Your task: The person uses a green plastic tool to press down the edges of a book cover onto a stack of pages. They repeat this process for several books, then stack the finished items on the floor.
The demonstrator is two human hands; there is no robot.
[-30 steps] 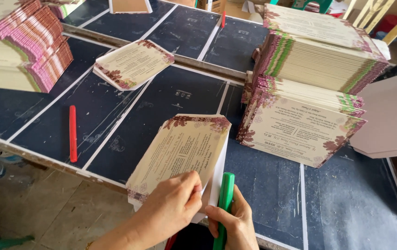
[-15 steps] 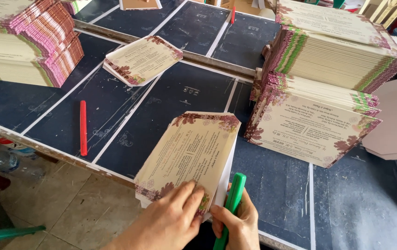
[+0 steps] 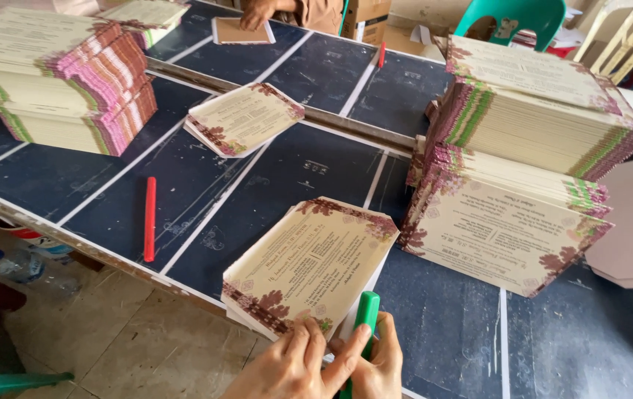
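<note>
The left hand [image 3: 298, 366] pinches the near edge of a card stack [image 3: 313, 266] at the bench [image 3: 272, 177] edge. The right hand [image 3: 379, 366] has its fingers closed round a green tool [image 3: 364, 318] — dark open bench lies left, up to the red stick [image 3: 149, 218].

Head camera looks steeply down, close over the table [image 3: 272, 170].

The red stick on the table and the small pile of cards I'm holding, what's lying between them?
Nothing: in the head view only bare dark table with white lines separates the red stick from the small pile of cards.
</note>
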